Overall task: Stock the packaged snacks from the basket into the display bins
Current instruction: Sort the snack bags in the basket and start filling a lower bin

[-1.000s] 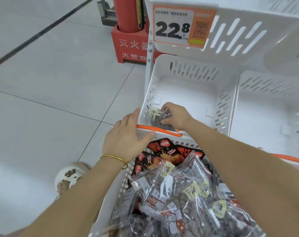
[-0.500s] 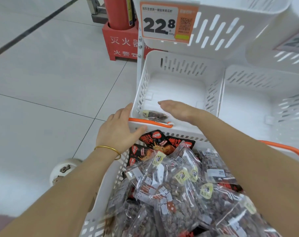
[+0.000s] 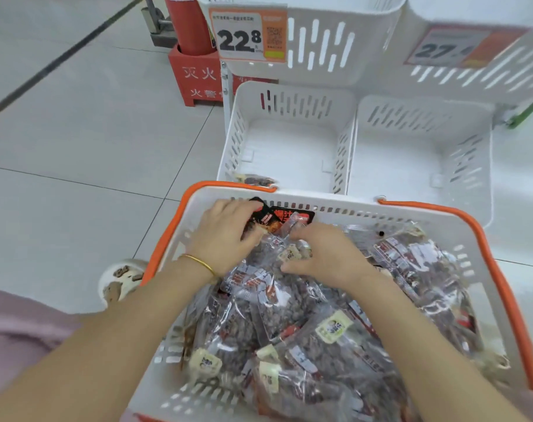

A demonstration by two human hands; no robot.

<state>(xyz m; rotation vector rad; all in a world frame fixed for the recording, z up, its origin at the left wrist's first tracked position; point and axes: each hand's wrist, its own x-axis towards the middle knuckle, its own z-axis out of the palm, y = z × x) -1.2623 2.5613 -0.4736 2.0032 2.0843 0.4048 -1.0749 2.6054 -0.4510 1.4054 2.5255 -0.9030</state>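
Note:
A white basket with orange handles (image 3: pixel 487 257) sits in front of me, heaped with clear snack packets (image 3: pixel 335 336) of dark pieces. Two black-and-red packets (image 3: pixel 285 216) lie at its far edge. My left hand (image 3: pixel 225 236), with a gold bangle, rests at the far left of the heap, its fingers curled onto packets beside the black-and-red ones. My right hand (image 3: pixel 329 257) is next to it, thumb and fingers closed around a clear packet with a cream label (image 3: pixel 289 254). The lower left display bin (image 3: pixel 289 102) holds one clear packet (image 3: pixel 254 179) at its near edge.
The lower right bin (image 3: pixel 417 117) is bare inside. Above hang two more white bins with price tags, 22.8 (image 3: pixel 248 35) and a blurred 27 (image 3: pixel 454 47). A red fire-extinguisher stand (image 3: pixel 195 77) is on the tiled floor at the left. My shoe (image 3: pixel 119 281) shows beside the basket.
My right hand has let go of a packet in the lower left bin and come back into the basket. My left hand left the basket rim and now lies on the packets. The view tilted down.

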